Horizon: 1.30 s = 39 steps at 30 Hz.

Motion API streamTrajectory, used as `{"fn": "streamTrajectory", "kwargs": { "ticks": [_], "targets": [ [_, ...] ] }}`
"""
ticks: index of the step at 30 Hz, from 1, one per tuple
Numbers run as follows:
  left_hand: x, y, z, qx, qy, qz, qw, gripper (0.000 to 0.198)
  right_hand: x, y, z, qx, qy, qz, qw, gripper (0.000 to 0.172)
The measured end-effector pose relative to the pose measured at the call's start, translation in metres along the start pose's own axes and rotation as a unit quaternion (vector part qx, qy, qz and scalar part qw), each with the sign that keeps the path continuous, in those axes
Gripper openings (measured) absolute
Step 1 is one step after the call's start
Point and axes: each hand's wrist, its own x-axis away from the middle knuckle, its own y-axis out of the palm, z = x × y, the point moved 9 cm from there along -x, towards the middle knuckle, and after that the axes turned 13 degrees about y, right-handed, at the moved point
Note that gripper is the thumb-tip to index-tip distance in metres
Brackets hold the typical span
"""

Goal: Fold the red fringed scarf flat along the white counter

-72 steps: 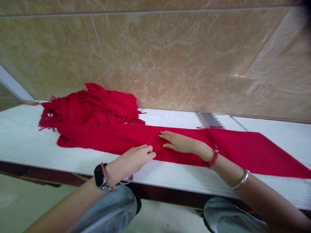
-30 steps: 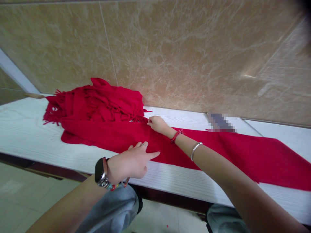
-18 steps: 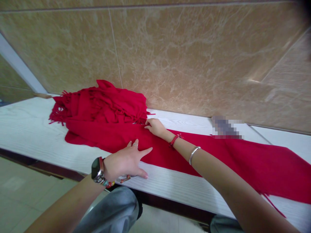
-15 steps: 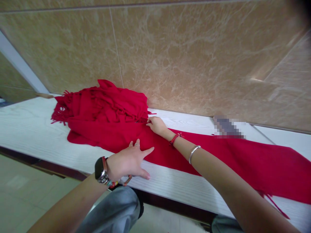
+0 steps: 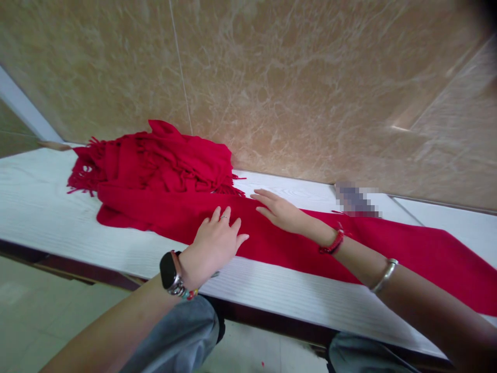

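A long red scarf [image 5: 295,238] lies spread in a folded strip along the white bench top, running off toward the right edge. Its left part is bunched beside or under a crumpled red fringed heap [image 5: 155,160] against the wall; I cannot tell whether the two are one piece. My left hand [image 5: 219,235] is over the strip's near side, palm down, fingers apart, holding nothing. At the strip's far edge, just right of the heap, my right hand [image 5: 281,211] has its fingers stretched out and empty. Whether either palm presses the cloth is hard to tell.
The white bench top [image 5: 42,207] is narrow, with a tan marbled wall [image 5: 291,93] right behind it. A blurred-out dark object [image 5: 355,199] lies at the back right. My knees [image 5: 190,331] are close to the bench's front edge.
My right hand has let go of the scarf's far edge and moved right, its fingers now straightened. My left hand has shifted slightly up, further over the cloth.
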Motion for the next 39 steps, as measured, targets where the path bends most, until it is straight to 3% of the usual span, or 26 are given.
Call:
{"fn": "streamTrajectory", "kwargs": {
  "ticks": [6,10,14,16,18,21,24,28,32,34,36,39],
  "targets": [
    [-0.012,0.037,0.024,0.093,0.019,-0.101,0.990,0.068,0.042,0.025,0.005,0.050,-0.054,-0.137,0.988,0.047],
    [-0.009,0.039,0.024,0.118,0.016,-0.132,0.984,0.072,0.037,0.026,0.050,0.078,0.011,-0.141,0.987,0.047],
    [-0.008,0.034,0.021,0.121,0.009,-0.166,0.979,0.072,0.037,0.003,0.095,0.134,0.098,-0.078,0.983,0.047],
    [-0.009,0.031,0.022,0.119,0.000,-0.193,0.974,0.074,0.043,-0.015,0.096,0.145,0.107,-0.011,0.984,0.047],
    [-0.013,0.028,0.023,0.110,-0.013,-0.212,0.971,0.075,0.052,-0.022,0.080,0.127,0.082,0.012,0.988,0.048],
    [-0.028,0.020,0.033,0.097,-0.004,-0.172,0.980,0.075,0.067,-0.010,0.049,0.089,0.028,-0.051,0.994,0.050],
    [-0.042,0.026,0.049,0.118,0.036,-0.144,0.982,0.083,0.078,0.004,0.039,0.081,0.019,-0.111,0.990,0.051],
    [-0.048,0.042,0.053,0.124,0.053,-0.141,0.981,0.086,0.085,0.003,0.071,0.100,0.063,-0.125,0.985,0.051],
    [-0.047,0.043,0.050,0.123,0.056,-0.131,0.982,0.086,0.091,-0.013,0.128,0.120,0.153,-0.117,0.974,0.050],
    [-0.047,0.041,0.050,0.120,0.050,-0.140,0.982,0.086,0.094,-0.023,0.145,0.115,0.195,-0.106,0.968,0.051],
    [-0.047,0.040,0.050,0.115,0.039,-0.155,0.980,0.086,0.095,-0.032,0.143,0.098,0.207,-0.089,0.969,0.053],
    [-0.048,0.039,0.050,0.110,0.023,-0.175,0.978,0.088,0.097,-0.035,0.112,0.073,0.175,-0.072,0.979,0.058]
  ]
}}
